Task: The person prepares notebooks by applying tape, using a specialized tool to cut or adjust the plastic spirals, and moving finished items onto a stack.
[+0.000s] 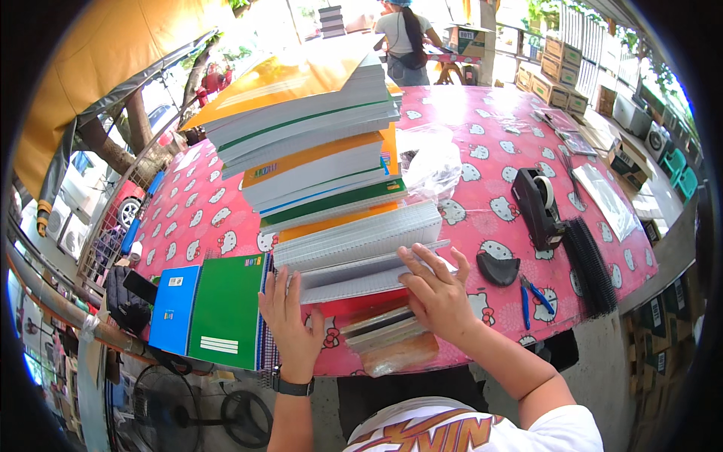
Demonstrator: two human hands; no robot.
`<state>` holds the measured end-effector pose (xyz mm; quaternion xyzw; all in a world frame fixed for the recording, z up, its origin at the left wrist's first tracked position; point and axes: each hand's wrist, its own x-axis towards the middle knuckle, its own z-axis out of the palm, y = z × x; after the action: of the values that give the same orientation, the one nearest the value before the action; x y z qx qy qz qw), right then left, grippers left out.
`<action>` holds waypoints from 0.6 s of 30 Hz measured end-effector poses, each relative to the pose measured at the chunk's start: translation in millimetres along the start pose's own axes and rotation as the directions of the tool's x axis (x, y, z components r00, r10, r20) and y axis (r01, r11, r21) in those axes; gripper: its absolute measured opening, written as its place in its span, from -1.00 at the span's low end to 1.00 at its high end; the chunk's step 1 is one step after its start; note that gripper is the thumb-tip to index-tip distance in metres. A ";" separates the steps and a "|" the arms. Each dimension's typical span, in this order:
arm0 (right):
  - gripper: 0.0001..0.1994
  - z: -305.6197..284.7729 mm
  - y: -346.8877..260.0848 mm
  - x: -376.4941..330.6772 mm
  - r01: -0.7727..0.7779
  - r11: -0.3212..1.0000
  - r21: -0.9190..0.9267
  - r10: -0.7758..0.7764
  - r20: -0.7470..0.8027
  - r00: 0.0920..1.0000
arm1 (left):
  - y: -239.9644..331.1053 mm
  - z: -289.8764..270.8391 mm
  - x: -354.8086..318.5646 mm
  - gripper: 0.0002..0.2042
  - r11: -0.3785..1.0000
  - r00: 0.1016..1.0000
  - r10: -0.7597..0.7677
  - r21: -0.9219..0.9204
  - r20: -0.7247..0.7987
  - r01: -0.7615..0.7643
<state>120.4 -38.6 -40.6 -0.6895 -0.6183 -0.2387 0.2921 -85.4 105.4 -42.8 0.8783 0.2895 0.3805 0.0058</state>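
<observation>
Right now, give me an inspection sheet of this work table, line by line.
Surface: table under a pink cartoon-cat cloth.
Job's things: tall stack of notebooks, leaning; left hand and right hand lie flat against its lower books.
Clutter: green notebook, blue notebook, tape dispenser, plastic bag, black binding combs, blue-handled tool.
Grippers: both hands open, gripping nothing.
Cables: nothing seen.
Surroundings: person at a far table, cardboard boxes, floor fan.
</observation>
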 end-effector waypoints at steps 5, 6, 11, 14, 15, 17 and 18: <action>-0.80 0.6 -1.5 -2.1 -0.009 1.000 0.006 0.009 0.004 1.000 | -0.6 4.4 -4.6 -0.35 1.000 0.999 0.022 -0.019 -0.033 -0.023; -0.81 0.7 -1.7 -2.3 -0.010 1.000 0.001 0.010 0.010 1.000 | -0.6 5.3 -5.8 -0.36 1.000 0.999 0.021 -0.010 -0.036 -0.022; -0.75 -10.4 -7.1 2.4 -0.083 0.990 0.112 0.083 0.005 0.997 | 0.6 2.0 -4.3 -0.42 0.999 0.996 0.036 -0.030 -0.081 -0.039; -0.72 -30.2 -2.7 12.4 -0.157 0.960 0.231 0.157 0.018 0.987 | -8.2 -1.5 -5.1 -0.47 0.997 0.989 0.080 0.003 -0.123 -0.080; -0.72 -36.4 2.9 14.5 -0.184 0.941 0.283 0.187 0.016 0.982 | -16.0 -2.5 -7.5 -0.50 0.992 0.993 0.087 -0.085 -0.076 -0.093; -0.72 -29.7 18.0 10.9 -0.384 0.617 0.687 0.454 0.089 0.887 | -18.8 1.6 -9.5 -0.54 0.979 0.994 0.104 -0.176 -0.029 -0.107; -0.71 -25.2 24.6 11.2 -0.424 0.102 0.900 0.610 0.280 0.742 | -16.2 4.4 -10.8 -0.54 0.939 0.984 -0.080 -0.342 -0.159 0.021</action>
<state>146.9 -49.8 -17.5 -0.5389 -0.3275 0.2231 0.7433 -96.4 114.3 -56.9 0.8207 0.2417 0.4979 0.1420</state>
